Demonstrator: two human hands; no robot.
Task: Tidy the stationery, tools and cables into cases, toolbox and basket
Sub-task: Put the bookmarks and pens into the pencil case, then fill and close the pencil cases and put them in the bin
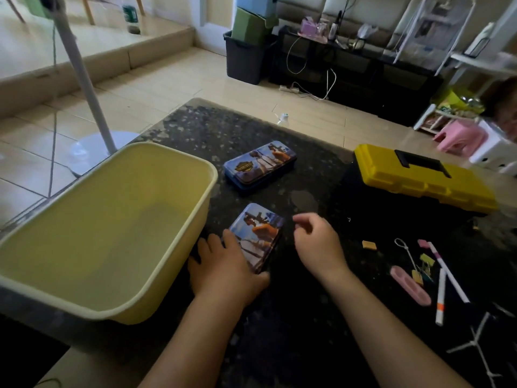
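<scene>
Early stage, we judge: left hand (226, 264), fingers spread, steadies the closed near case (258, 233) at lower ctr, right hand (316, 242) loosely curled, empty, just beside; pens (449, 273) & clips (426, 260) loose on tabletop (307, 317) lower right, basket (167, 177) looks empty, toolbox (419, 180) shut.

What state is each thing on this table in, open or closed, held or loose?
Near pencil case: closed, lying flat.
Far pencil case: closed, flat, untouched.
Toolbox: lid shut.
Basket: upright, nothing visible inside.
Markers: loose on the table.
Left hand: flat, fingers straight, resting on the near case's corner.
Right hand: loosely curled, holding nothing.
</scene>
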